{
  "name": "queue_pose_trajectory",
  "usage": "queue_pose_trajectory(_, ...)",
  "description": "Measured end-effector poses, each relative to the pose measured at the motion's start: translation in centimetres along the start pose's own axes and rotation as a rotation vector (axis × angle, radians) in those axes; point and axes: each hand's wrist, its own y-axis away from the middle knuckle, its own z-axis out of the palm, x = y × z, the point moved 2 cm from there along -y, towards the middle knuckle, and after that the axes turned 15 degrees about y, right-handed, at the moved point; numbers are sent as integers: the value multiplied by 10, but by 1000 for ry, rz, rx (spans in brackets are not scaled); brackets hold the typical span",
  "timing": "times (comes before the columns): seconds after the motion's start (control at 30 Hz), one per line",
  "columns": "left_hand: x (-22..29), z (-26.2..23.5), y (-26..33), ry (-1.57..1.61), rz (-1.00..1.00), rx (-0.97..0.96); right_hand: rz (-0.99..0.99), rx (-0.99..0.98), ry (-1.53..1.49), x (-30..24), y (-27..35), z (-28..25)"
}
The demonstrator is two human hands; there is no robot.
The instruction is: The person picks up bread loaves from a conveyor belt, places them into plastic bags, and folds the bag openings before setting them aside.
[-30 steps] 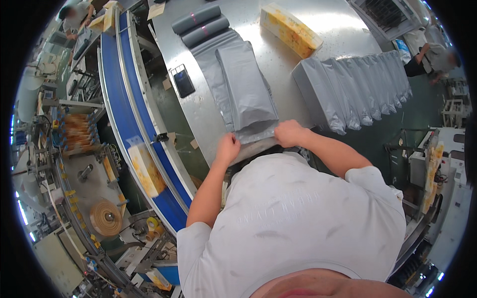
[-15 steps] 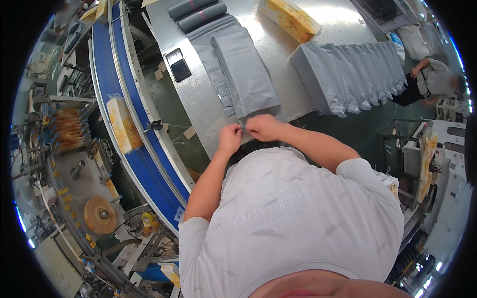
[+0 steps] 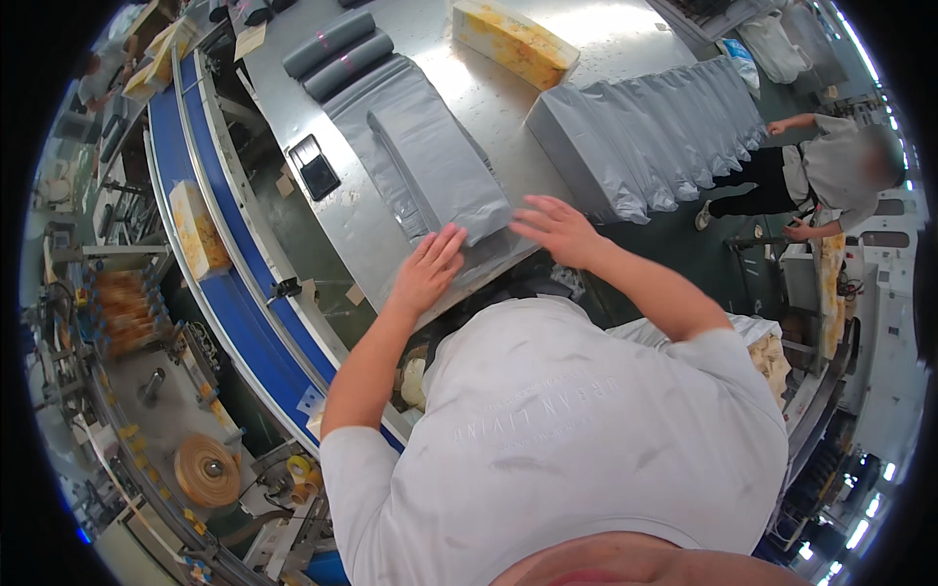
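On the metal table (image 3: 293, 225) lies a filled grey plastic bag (image 3: 435, 161), its near end toward me. It rests on a layer of flat grey bags (image 3: 357, 103). My left hand (image 3: 428, 272) is open at the bag's near left corner, fingers stretched out; whether it touches the plastic is hard to tell. Just off the near right corner is my right hand (image 3: 562, 230), also open, with fingers apart and nothing in it. To the right, several filled grey bags (image 3: 645, 137) stand pressed together in a row.
Grey rolls (image 3: 332, 49), a dark phone-like device (image 3: 315, 168) and a yellow-and-white pack (image 3: 515, 44) lie on the table. Left of it runs a blue conveyor (image 3: 256, 327) carrying another such pack (image 3: 198, 230). A person (image 3: 826, 166) stands beyond the bag row at right.
My hands were pinched close together at the bag's near end; now they are open and apart. The conveyor pack has moved farther away. The person at right has stretched an arm toward the bag row.
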Motion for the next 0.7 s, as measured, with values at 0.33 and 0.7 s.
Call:
queue_pose_trajectory(0.33,-20,4,17,310,-8,-64,-258,-123,-491,34,-7,62)
queue_pose_trajectory(0.7,-61,67,-20,702,-1485,965,1151,-114,-854,13,-71,118)
